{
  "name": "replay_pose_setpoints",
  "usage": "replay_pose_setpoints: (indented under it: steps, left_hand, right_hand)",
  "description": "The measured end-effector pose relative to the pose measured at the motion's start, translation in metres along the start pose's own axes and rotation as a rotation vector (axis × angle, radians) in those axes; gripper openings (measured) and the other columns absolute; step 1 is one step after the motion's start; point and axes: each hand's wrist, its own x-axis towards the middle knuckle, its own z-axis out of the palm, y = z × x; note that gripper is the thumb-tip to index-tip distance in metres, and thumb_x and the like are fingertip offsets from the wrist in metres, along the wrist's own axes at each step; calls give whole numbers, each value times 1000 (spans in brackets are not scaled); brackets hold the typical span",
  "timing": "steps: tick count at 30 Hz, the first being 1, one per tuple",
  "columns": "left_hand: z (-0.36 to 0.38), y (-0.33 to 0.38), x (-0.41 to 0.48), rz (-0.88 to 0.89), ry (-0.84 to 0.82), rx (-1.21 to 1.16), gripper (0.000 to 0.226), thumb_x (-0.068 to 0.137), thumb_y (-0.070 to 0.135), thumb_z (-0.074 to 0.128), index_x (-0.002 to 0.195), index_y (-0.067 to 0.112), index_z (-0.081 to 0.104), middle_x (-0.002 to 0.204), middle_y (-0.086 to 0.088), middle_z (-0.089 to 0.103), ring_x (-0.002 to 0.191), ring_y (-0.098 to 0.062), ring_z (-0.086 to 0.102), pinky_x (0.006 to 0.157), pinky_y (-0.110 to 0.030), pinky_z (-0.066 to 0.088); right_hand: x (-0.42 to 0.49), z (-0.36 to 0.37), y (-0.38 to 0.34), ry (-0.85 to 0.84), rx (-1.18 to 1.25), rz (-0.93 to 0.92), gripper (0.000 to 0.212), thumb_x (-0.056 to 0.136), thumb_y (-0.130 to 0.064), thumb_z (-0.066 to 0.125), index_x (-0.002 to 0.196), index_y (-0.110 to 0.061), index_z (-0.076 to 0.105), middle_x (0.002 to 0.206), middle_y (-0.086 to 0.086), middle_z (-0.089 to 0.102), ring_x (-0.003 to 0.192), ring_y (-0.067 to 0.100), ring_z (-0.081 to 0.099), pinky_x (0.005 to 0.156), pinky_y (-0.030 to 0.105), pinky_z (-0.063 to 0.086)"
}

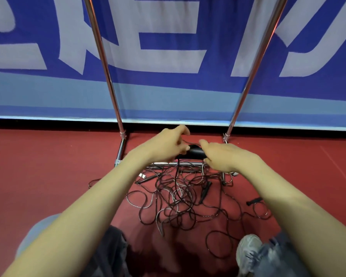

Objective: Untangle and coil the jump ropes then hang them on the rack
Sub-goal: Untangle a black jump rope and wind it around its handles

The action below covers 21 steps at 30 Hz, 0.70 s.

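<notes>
A tangled heap of thin dark jump ropes (180, 198) lies on the red floor in front of a chrome rack. My left hand (166, 142) and my right hand (222, 154) are held out side by side above the heap. Between them is a black jump rope handle (195, 151); my right hand grips its right end. My left hand pinches a thin rope strand (189, 141) next to the handle. A rope hangs from the handle down into the heap. The rack's low crossbar (168, 163) runs just below my hands.
The rack's two chrome uprights (104, 62) (254, 62) rise to either side against a blue and white banner (168, 47). Loose black handles lie on the floor (205, 191) (253, 201). My knees and a grey shoe (248, 252) are at the bottom edge.
</notes>
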Motion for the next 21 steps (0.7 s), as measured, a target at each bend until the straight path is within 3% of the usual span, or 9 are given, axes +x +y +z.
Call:
replay_pose_setpoints:
  steps: [3,5,8,13,15,17,21]
  left_hand:
    - [12,2,0,42,144,-90,20,97,15,53,115,15,43,83,1,71,42,-8,49,49,-23,41]
    - [18,7,-1,141,248,-109,21,98,16,52,117,18,45,88,6,72,48,0,50,56,-27,43]
    - [19,12,-1,233,292,47,28,99,20,49,126,24,43,94,11,71,62,7,54,65,-31,45]
    - [17,23,1,47,202,-166,20,100,21,49,118,15,45,90,0,72,43,-8,55,56,-26,48]
    - [13,22,4,-63,141,-45,21,100,30,48,112,13,44,82,-2,72,50,-18,59,62,-28,49]
    - [4,17,5,-110,125,168,28,99,40,46,111,14,45,75,0,71,68,-19,61,72,-33,48]
    - [0,16,3,-65,211,528,37,99,46,43,123,17,45,98,-8,69,96,-31,62,67,-32,35]
  right_hand:
    - [8,2,1,115,-8,60,54,98,-14,40,145,-7,15,120,17,55,97,36,57,69,36,35]
    - [12,-1,5,178,104,61,60,99,-18,40,148,-8,8,119,20,55,96,37,58,70,36,38]
    - [13,-4,10,244,148,45,65,99,-21,40,151,-9,3,116,20,58,96,37,59,70,38,40]
    - [8,-9,15,354,-27,154,70,95,-7,42,151,-4,0,115,18,56,97,33,56,66,37,36]
    - [1,-15,14,366,-106,186,72,93,-1,44,151,-2,1,112,17,56,90,30,51,65,36,34]
    - [-4,-16,12,303,-180,188,70,91,1,43,150,0,5,114,16,57,92,31,52,66,36,35]
    - [-7,-8,7,94,-231,205,65,92,1,38,149,4,6,129,16,56,111,36,58,72,37,38]
